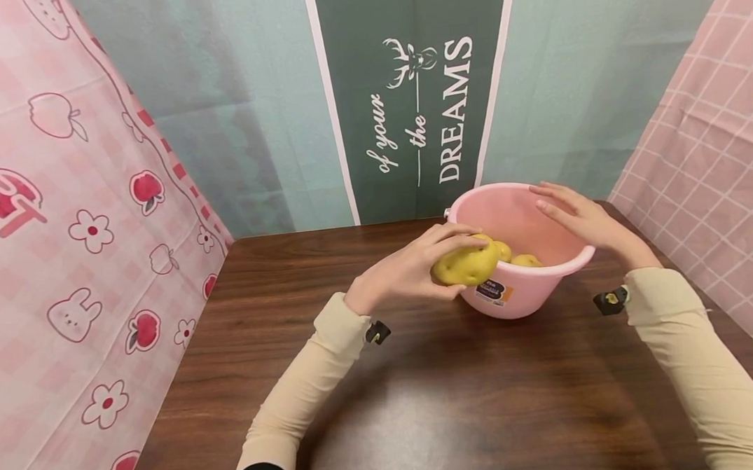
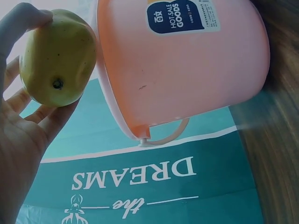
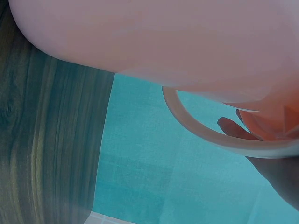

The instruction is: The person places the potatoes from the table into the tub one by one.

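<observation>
My left hand (image 1: 416,265) grips a yellow potato (image 1: 469,264) at the near left rim of a pink bucket (image 1: 524,295). In the left wrist view, thumb and fingers wrap this potato (image 2: 58,60), which has a dark spot facing the camera. More yellow potatoes (image 1: 526,261) lie inside the bucket; its wall hides part of them. At the far right rim, my right hand (image 1: 579,219) rests with fairly straight fingers reaching over the opening. The right wrist view shows part of that hand (image 3: 275,179) behind the bucket's handle (image 3: 196,128).
The bucket stands upright on a dark wooden table (image 1: 415,401), near its back right corner. A green printed cloth (image 1: 409,121) hangs behind, with a pink patterned cloth (image 1: 88,275) at left and a pink checked cloth (image 1: 707,143) at right.
</observation>
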Demonstrator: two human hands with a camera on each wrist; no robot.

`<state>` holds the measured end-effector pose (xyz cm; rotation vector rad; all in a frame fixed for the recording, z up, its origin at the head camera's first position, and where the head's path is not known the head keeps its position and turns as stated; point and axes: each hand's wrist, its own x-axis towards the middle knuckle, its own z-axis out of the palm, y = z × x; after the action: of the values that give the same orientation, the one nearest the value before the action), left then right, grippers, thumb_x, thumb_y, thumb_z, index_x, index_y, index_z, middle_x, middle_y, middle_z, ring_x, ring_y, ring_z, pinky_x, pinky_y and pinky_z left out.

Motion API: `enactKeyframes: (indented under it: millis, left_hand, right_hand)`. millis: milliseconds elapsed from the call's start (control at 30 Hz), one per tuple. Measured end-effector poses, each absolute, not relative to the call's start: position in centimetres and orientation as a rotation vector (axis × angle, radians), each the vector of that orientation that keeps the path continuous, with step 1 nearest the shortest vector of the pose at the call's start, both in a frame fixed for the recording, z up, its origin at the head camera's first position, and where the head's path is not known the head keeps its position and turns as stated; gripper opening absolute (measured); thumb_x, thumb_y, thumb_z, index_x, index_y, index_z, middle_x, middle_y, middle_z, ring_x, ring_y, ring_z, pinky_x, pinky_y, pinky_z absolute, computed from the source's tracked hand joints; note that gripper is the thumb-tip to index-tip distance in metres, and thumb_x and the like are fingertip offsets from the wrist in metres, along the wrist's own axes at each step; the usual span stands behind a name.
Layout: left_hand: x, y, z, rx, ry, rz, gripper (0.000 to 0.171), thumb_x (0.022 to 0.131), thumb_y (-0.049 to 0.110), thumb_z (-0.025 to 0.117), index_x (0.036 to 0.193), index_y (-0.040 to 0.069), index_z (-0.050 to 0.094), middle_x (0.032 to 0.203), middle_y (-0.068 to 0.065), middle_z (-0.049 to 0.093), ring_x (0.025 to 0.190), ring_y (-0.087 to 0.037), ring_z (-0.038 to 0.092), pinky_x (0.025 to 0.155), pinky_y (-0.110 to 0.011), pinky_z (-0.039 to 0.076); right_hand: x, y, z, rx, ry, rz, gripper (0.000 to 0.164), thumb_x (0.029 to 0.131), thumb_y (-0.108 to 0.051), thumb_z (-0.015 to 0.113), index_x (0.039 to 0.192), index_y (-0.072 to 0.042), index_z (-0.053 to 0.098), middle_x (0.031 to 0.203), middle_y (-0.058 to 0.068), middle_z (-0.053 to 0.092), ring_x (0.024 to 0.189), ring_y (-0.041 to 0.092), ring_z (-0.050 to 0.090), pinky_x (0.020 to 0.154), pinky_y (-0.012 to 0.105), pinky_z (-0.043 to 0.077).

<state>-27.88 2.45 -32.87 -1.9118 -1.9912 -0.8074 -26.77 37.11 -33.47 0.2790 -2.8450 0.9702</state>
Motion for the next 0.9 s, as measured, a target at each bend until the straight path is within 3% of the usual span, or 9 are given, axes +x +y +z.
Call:
enactKeyframes:
  millis: [900]
  left_hand:
    - [-29.4, 3.2, -32.1, -1.891, -2.048, -0.827, 0.061, 0.077, 0.032, 0.068, 0.132, 0.018, 0.047, 0.134, 0.005, 0.041, 0.122, -0.003, 0.031, 0.100, -0.016, 0.029]
  right_hand:
    - [-26.7, 36.9, -33.5, 0.288, -2.831, 1.005, 0.050, 0.097, -0.036, 0.043, 0.143, -0.016, 0.036, 0.152, 0.016, 0.017, 0.138, 0.042, 0.013, 0.102, 0.068, 0.012]
